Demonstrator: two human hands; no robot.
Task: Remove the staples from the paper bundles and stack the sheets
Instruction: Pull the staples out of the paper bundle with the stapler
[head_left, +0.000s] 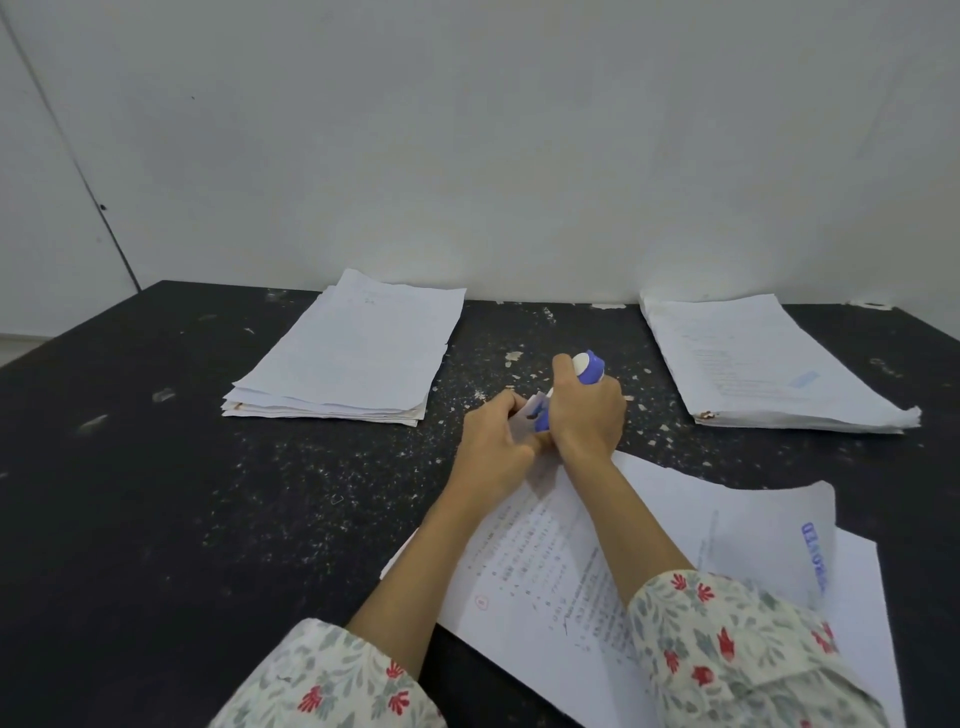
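Both forearms extend forward and meet at the table's (156, 467) centre. The right hand (589, 415) is wrapped in a fist round a blue-and-white staple remover (587, 370), its long axis tilted, rounded end up and far, working end down at the paper corner. The left hand (498, 441) pinches the far corner of the paper bundle (545, 561), touching the right hand. The bundle lies near right, long axis running from near right to that corner. One sheet stack (348, 348) lies far left, another stack (763, 358) far right.
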